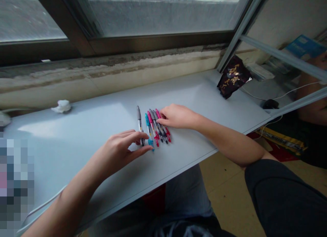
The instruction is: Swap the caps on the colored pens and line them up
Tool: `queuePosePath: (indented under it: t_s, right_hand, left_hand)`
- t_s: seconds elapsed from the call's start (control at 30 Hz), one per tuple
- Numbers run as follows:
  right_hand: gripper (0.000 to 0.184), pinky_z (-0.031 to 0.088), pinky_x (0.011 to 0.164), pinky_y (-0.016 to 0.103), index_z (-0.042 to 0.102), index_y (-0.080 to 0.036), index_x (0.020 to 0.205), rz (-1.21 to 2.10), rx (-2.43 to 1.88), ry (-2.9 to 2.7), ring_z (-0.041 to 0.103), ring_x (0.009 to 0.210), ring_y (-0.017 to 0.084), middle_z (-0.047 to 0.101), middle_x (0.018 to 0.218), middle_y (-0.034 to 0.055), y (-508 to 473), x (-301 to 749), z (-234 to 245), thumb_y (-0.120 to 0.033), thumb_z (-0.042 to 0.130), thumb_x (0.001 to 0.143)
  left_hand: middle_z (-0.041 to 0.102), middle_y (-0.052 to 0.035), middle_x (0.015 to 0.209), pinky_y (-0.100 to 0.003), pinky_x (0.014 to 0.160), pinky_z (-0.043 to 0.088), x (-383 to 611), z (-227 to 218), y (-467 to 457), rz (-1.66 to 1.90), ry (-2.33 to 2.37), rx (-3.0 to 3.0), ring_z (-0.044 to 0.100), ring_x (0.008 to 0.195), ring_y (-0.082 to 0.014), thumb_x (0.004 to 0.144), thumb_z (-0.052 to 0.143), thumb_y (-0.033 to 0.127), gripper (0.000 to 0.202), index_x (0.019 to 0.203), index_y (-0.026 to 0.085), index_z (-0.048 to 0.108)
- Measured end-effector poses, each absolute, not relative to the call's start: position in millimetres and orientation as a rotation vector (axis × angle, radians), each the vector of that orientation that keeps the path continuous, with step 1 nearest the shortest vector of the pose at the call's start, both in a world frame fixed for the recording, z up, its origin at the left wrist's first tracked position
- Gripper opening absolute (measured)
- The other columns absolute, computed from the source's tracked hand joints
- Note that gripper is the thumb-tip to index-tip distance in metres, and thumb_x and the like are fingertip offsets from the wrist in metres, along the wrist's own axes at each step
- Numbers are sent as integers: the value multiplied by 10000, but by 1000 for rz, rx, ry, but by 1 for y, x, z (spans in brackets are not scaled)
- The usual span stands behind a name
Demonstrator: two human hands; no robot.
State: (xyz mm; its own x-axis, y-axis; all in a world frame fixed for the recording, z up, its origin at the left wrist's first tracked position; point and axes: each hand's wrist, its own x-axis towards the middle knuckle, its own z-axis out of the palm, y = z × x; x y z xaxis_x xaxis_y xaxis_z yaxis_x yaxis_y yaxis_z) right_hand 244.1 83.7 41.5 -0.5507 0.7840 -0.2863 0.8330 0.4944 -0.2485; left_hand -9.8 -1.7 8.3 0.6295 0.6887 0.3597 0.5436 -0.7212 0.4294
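Several pens lie side by side on a white table. A grey pen (139, 118) is a little apart at the left end of the row. Beside it are a teal pen (147, 121), a pink pen (150, 118), two dark grey pens (155, 120) and a red-pink pen (157, 112). My left hand (125, 145) is at the lower ends of the grey and teal pens, thumb and index finger apart, other fingertips partly hidden behind the grey pen. My right hand (176, 116) rests against the right side of the row, its thumb apart from the curled fingers.
A crumpled white tissue (61, 106) lies at the table's back left. A dark shiny packet (233, 77) stands at the right, by a metal frame (283, 54). Another person's arm (311, 90) shows beyond it. The window (163, 17) is behind the table (102, 114).
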Motion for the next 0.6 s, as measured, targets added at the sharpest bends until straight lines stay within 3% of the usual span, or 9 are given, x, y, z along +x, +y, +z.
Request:
queuePosePath:
  t_s: [0.33,0.6]
  right_hand:
    - [417,337,676,336,801,-120,1127,-557,1380,2620,710,873,242,824,1040,185,84,244,41,-467,567,1122]
    - [425,340,681,332,797,-118,1155,-545,1395,2614,713,889,247,827,1059,185,84,244,40,-479,576,1124]
  left_hand:
    - [740,-5,758,-207,567,494,-10,8,-2,711,1015,2574,650,570,-105,1137,608,500,378,988,194,771]
    - [745,-5,757,-222,579,481,-11,7,-1,653,1019,2530,618,559,-105,1138,603,452,348,967,197,769]
